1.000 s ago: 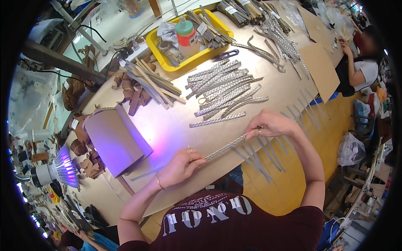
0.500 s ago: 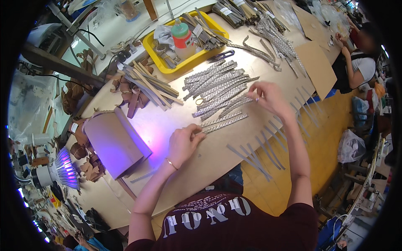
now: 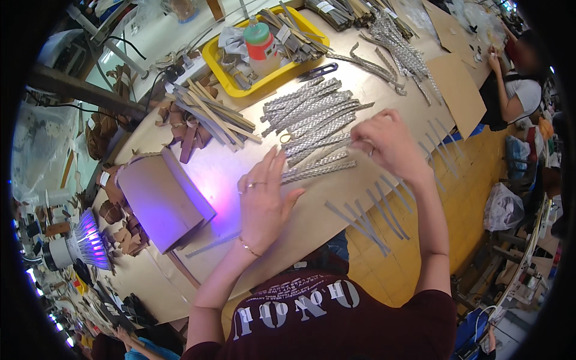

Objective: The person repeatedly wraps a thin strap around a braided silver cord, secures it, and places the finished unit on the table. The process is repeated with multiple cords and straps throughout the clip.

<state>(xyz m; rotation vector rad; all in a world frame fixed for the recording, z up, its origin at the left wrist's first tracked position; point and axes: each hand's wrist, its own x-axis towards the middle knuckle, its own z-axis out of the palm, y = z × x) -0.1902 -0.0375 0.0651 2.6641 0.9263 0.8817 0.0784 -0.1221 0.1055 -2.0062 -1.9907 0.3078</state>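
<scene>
Silver-grey braided straps (image 3: pixel 312 117) lie side by side in a slanting row on the table in front of me. My left hand (image 3: pixel 264 195) is spread open, palm down, at the left ends of the nearest straps, its fingertips beside the row and partly covering those ends. The fingers of my right hand (image 3: pixel 389 144) are pinched at the right end of a braided strap in the near part of the row; the hand hides that end. Closer to me lies another braided strap (image 3: pixel 324 172). A small yellowish loop (image 3: pixel 285 138) rests at the row's left side.
Behind the row stands a yellow tray (image 3: pixel 240 91) with a green-topped bottle (image 3: pixel 261 48). Thin strips (image 3: pixel 210 117) and a lamp-lit brown folded panel (image 3: pixel 162 201) are at left. Grey strips (image 3: pixel 384 210) hang over the table's near right edge. Another person (image 3: pixel 516 90) sits at far right.
My left hand has opened from a pinch on the near strap's left end and moved up along the row's left ends. My right hand has shifted slightly nearer, fingers more curled.
</scene>
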